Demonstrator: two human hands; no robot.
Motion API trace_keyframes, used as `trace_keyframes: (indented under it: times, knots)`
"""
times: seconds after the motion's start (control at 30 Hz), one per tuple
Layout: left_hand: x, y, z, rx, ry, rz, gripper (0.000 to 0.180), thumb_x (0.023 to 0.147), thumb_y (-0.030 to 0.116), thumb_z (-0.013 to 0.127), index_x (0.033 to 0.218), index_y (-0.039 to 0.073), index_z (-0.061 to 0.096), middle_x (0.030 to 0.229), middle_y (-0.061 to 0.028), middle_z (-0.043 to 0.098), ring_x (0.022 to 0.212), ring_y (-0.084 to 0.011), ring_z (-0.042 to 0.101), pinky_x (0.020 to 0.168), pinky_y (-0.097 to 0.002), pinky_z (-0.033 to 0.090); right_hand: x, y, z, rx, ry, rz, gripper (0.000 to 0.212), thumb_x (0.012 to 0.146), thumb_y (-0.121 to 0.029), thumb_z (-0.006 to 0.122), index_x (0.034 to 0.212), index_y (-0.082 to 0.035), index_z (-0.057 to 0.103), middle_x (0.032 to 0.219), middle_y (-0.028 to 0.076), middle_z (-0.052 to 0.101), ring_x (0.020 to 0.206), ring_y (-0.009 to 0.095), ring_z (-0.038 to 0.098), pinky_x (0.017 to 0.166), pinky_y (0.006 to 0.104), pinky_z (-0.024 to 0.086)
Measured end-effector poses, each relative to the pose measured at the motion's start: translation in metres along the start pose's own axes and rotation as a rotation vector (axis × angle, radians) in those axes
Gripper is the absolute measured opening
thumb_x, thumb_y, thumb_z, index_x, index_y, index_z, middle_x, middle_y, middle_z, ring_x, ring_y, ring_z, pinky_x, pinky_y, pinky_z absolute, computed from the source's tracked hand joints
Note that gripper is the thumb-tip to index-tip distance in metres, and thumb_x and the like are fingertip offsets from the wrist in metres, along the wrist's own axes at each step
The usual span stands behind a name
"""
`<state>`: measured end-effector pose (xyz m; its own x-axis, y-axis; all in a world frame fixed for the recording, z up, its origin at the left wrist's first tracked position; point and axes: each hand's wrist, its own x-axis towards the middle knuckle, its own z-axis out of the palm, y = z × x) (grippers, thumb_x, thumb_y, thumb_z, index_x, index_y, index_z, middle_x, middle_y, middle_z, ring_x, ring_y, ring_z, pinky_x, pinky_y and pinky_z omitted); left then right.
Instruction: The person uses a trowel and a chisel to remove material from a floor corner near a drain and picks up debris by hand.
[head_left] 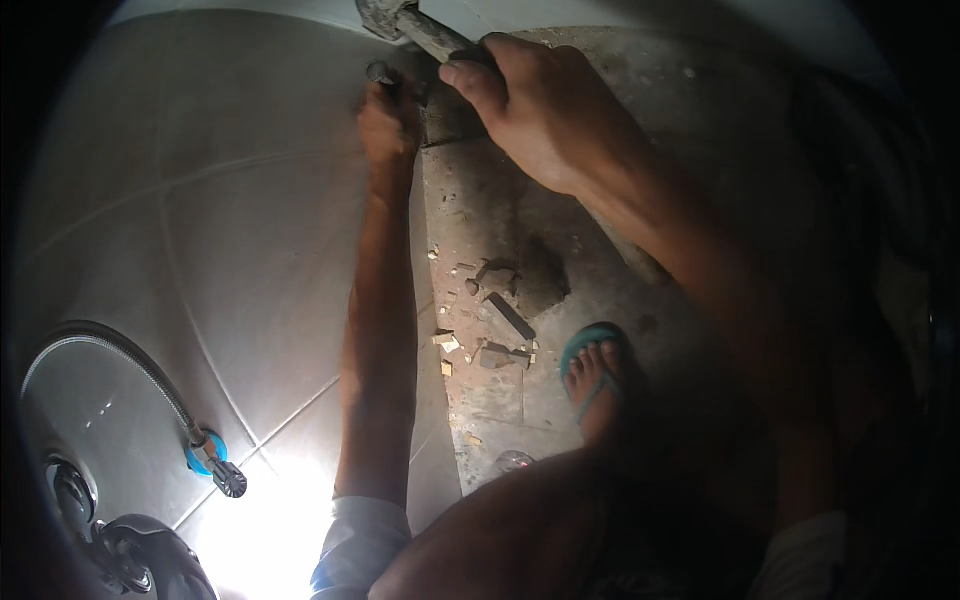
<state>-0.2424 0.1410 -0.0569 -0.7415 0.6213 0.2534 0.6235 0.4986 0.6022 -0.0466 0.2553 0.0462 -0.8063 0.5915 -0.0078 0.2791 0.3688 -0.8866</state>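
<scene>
My right hand [545,105] is closed round the handle of a hammer [440,40]. Its worn, dusty head [383,16] is up at the top edge, above and left of my fist. Lower and further left, my left hand [390,125], slightly blurred, grips a chisel [379,71] whose round striking end sticks out above the fingers. The chisel's working tip is hidden behind the hand. Both hands are at the far end, close to where the grey tiled wall [260,110] meets the floor. Hammer and chisel are apart.
Broken tile pieces [510,316] and crumbs lie along the wall on the dusty floor [500,210]. My foot in a teal flip-flop [592,375] stands beside them. A braided hose [120,343], a valve [212,455] and a shiny drain pipe [150,555] occupy the lower left.
</scene>
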Motion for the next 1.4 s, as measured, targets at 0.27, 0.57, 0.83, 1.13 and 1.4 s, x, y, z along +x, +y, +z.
trace_keyframes:
  times: [0.27, 0.57, 0.83, 1.13, 1.4]
  knots:
    - [0.005, -0.013, 0.002, -0.107, -0.031, 0.098, 0.024, 0.087, 0.015, 0.057, 0.107, 0.002, 0.056, 0.096, -0.0238, 0.066, 0.096, -0.0415, 0.064, 0.076, -0.0413, 0.051, 0.021, -0.012, 0.027, -0.09, -0.162, 0.021, 0.041, 0.097, -0.035, 0.051, 0.096, 0.005, 0.06, 0.082, 0.025, 0.065, 0.081, 0.041, 0.065, 0.073, 0.0477, 0.052]
    - [0.007, -0.005, 0.002, -0.029, -0.096, -0.052, 0.03, 0.089, 0.015, 0.052, 0.115, 0.0, 0.053, 0.102, -0.0244, 0.066, 0.101, -0.0419, 0.063, 0.081, -0.0422, 0.05, 0.019, -0.019, 0.022, -0.237, -0.065, -0.072, 0.041, 0.096, -0.036, 0.052, 0.094, 0.005, 0.06, 0.081, 0.025, 0.066, 0.075, 0.042, 0.066, 0.067, 0.0488, 0.054]
    - [0.013, -0.028, 0.006, -0.075, 0.05, 0.293, 0.019, 0.089, 0.008, 0.055, 0.107, 0.0, 0.054, 0.085, -0.021, 0.067, 0.082, -0.0399, 0.067, 0.07, -0.041, 0.052, 0.025, -0.008, 0.022, -0.267, -0.275, -0.042, 0.042, 0.097, -0.037, 0.05, 0.098, 0.003, 0.06, 0.082, 0.025, 0.066, 0.08, 0.041, 0.067, 0.07, 0.0487, 0.054]
    - [-0.026, -0.019, 0.008, -0.406, 0.023, 0.156, 0.017, 0.094, 0.016, 0.06, 0.103, 0.002, 0.055, 0.091, -0.0132, 0.065, 0.08, -0.0217, 0.062, 0.076, -0.0342, 0.051, -0.037, 0.04, -0.03, -0.116, 0.091, 0.197, 0.046, 0.098, -0.037, 0.048, 0.092, 0.007, 0.06, 0.074, 0.025, 0.065, 0.075, 0.04, 0.068, 0.067, 0.0468, 0.054]
    - [0.025, -0.017, 0.016, 0.081, -0.012, 0.109, 0.022, 0.091, 0.021, 0.064, 0.106, 0.006, 0.058, 0.093, -0.0153, 0.069, 0.083, -0.0294, 0.068, 0.077, -0.0379, 0.051, -0.041, 0.046, -0.034, -0.153, 0.075, 0.133, 0.045, 0.097, -0.039, 0.05, 0.092, 0.006, 0.059, 0.075, 0.026, 0.064, 0.075, 0.043, 0.065, 0.069, 0.0482, 0.052]
